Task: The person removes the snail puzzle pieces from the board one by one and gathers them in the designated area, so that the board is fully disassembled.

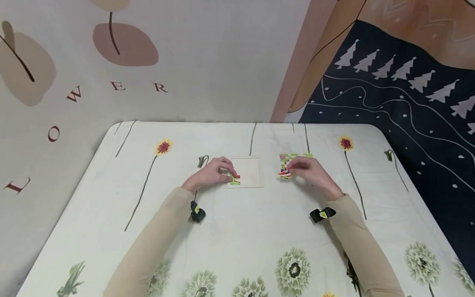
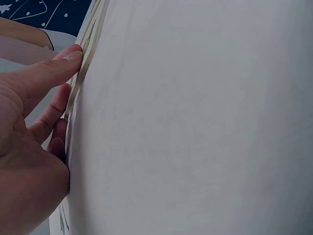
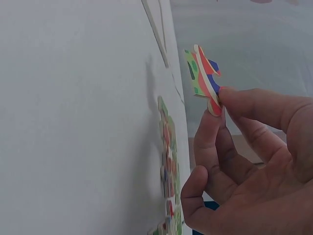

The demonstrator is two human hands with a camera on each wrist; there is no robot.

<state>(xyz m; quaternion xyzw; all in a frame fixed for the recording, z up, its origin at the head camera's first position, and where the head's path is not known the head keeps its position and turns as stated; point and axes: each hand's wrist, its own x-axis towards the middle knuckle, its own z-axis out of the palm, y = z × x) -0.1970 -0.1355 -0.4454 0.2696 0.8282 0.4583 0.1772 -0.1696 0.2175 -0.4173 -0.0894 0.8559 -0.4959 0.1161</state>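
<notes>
In the head view my left hand (image 1: 213,172) rests its thumb and fingertip on a small green, yellow and red puzzle piece (image 1: 235,180). This piece lies in the near left corner of a pale, thin puzzle board (image 1: 249,171). From the left wrist, the hand (image 2: 41,112) reaches over the board's rim (image 2: 88,61). My right hand (image 1: 313,173) pinches another puzzle piece (image 3: 201,81), red, blue and green with a white band, between thumb and finger. That piece is held up above the table, over a group of colourful puzzle pieces (image 1: 287,156).
A white cloth (image 1: 237,222) printed with flowers covers the table. Black wrist cameras (image 1: 198,212) hang below both wrists. Behind the table is a pale printed wall (image 1: 222,74), with a dark blue patterned fabric (image 1: 371,99) to the right.
</notes>
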